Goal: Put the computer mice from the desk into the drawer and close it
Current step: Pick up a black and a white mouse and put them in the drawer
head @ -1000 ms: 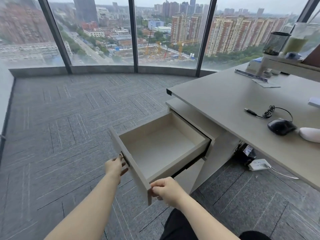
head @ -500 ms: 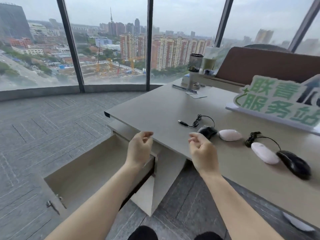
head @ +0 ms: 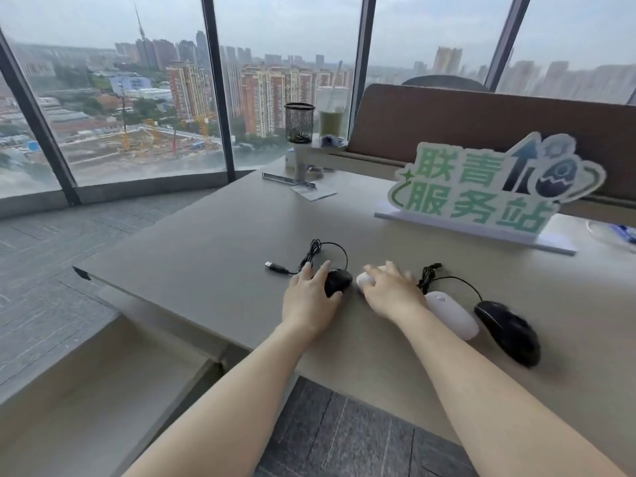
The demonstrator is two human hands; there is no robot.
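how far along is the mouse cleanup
Done: the drawer stands open, no mouse visible inside. In hand: the left hand lies on a black mouse, the right hand on a white mouse. Left: all four, including the long white mouse and far black mouse, then closing.

We see soft overcast daylight thru windows (head: 137, 98), faint shadows; wide-angle bends edges, motion blur on right hand (head: 389, 290).

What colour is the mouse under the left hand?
Black, with a black cable; the head view shows the mouse partly covered by the left hand.
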